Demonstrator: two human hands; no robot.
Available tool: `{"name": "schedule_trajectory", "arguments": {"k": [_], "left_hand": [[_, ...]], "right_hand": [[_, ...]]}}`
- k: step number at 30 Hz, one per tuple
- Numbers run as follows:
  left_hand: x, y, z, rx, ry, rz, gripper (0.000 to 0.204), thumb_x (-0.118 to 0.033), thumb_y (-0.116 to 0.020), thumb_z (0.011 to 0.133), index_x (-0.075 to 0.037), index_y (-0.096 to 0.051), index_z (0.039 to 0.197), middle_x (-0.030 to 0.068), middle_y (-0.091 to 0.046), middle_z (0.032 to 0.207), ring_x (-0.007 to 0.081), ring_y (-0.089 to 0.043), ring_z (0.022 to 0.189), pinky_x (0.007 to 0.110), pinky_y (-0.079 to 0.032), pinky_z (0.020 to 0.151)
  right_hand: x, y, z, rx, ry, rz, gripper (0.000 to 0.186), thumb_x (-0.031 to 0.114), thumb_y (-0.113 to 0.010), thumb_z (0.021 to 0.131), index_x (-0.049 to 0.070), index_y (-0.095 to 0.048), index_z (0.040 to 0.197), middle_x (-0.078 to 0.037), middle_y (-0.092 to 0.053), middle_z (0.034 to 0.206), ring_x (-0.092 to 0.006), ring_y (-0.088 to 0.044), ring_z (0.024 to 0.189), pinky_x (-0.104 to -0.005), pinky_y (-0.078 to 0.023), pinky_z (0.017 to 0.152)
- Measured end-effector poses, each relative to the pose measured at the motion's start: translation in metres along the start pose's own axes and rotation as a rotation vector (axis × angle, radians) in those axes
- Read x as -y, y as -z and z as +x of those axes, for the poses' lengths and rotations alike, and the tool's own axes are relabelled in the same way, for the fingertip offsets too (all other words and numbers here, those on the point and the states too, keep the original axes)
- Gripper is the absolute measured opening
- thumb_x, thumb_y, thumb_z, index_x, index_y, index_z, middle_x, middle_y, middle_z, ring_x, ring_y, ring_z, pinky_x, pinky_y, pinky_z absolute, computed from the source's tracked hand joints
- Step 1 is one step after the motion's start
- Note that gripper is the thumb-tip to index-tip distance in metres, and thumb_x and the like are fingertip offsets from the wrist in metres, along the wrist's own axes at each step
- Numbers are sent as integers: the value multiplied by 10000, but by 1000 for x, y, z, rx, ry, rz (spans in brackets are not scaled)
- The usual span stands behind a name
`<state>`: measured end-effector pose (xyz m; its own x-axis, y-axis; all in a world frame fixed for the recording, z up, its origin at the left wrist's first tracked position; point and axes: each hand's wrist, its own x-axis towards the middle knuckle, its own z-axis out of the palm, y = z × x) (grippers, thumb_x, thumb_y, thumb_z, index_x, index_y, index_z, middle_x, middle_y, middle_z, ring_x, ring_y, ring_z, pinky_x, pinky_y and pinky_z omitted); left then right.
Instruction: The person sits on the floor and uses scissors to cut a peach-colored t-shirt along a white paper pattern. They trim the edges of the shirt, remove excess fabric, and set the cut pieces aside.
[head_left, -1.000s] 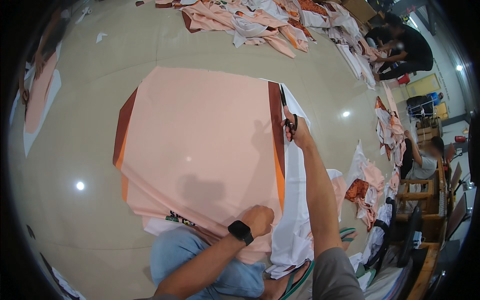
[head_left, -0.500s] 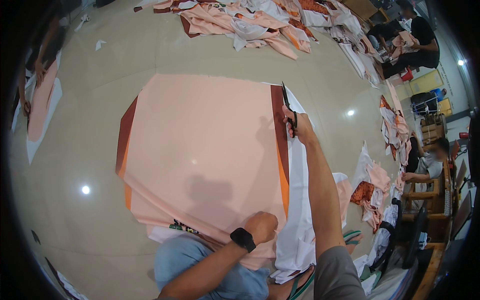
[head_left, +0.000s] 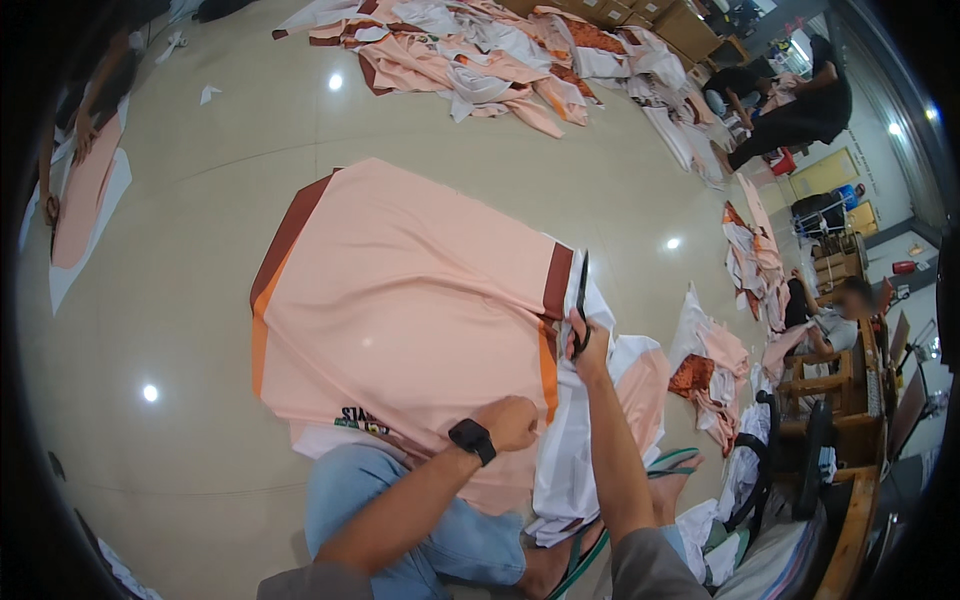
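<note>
A large peach fabric panel (head_left: 420,300) with brown and orange side strips lies on the floor before my knees, wrinkled across its middle. White fabric (head_left: 565,440) runs along its right side. My right hand (head_left: 592,348) grips black-handled scissors (head_left: 584,275), blades pointing away from me beside the brown strip at the panel's right edge. My left hand (head_left: 510,422), below a black watch, is closed in a fist at the near right part of the panel. Fabric seems bunched under its fingers, whose tips are hidden. Dark printing (head_left: 362,420) shows near the panel's near edge.
A heap of peach, white and brown fabric (head_left: 470,60) lies beyond the panel. Smaller fabric piles (head_left: 710,370) sit to the right, near wooden furniture (head_left: 815,385). Another person's hands (head_left: 85,140) work on a peach-and-white piece at far left. More people sit at right.
My right hand and the scissors have come nearer to me along the right edge. The panel's far right corner has drawn nearer too, and the once smooth cloth is now wrinkled.
</note>
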<state>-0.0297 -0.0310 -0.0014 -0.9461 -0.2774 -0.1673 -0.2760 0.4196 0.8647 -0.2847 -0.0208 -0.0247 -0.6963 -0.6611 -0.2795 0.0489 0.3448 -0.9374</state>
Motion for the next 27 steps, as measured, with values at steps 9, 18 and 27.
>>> {"name": "schedule_trajectory", "arguments": {"k": [9, 18, 27], "left_hand": [[5, -32, -11, -18, -85, 102, 253, -189, -544, 971, 19, -685, 947, 230, -712, 1071, 417, -681, 974, 498, -521, 855], [127, 106, -118, 570, 411, 914, 418, -435, -647, 876, -127, -801, 1112, 109, -781, 1117, 247, -737, 1077, 433, -573, 896], [54, 98, -103, -34, 73, 691, 280, -147, -697, 748, -58, -764, 1004, 176, -759, 940, 357, -731, 934, 455, -577, 830]], "right_hand": [[-59, 90, -170, -266, -193, 373, 312, 324, -752, 950, 57, -610, 869, -4, -535, 596, -127, -490, 416, -279, -384, 374], [-90, 110, -236, -222, -137, 390, 302, 230, -774, 933, 22, -590, 813, -42, -563, 599, -149, -527, 408, -312, -415, 361], [-88, 116, -239, -253, -160, 272, 312, 240, -773, 936, -4, -623, 814, -53, -583, 605, -145, -531, 410, -309, -413, 365]]}}
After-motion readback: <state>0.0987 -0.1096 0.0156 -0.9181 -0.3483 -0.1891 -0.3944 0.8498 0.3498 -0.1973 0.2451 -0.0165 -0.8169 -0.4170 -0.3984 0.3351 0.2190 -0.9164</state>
